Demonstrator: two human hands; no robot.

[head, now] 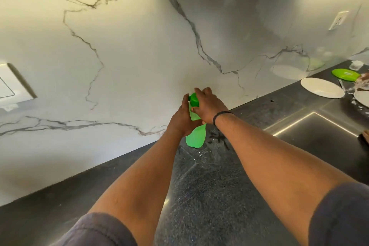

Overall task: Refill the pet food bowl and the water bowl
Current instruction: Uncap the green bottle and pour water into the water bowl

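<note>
— Bottle (196, 137), green and see-through: where does it sit in the frame?
— Just right of centre, standing on the dark table (209, 195) close to the marble wall (119, 56).
— Who holds it?
— The person's left hand (180, 120) wraps its fingers round the bottle's middle. The right hand (207, 106) curls over the darker green cap (194, 100) from above.
— And that right wrist?
— A dark band (220, 116) circles it.
— Anything else on the table?
— At the right edge of the frame a white plate (321, 88) lies flat, with a green plate (345, 75) just behind it. A steel panel (319, 124) sits set into the table, lower right of those.
</note>
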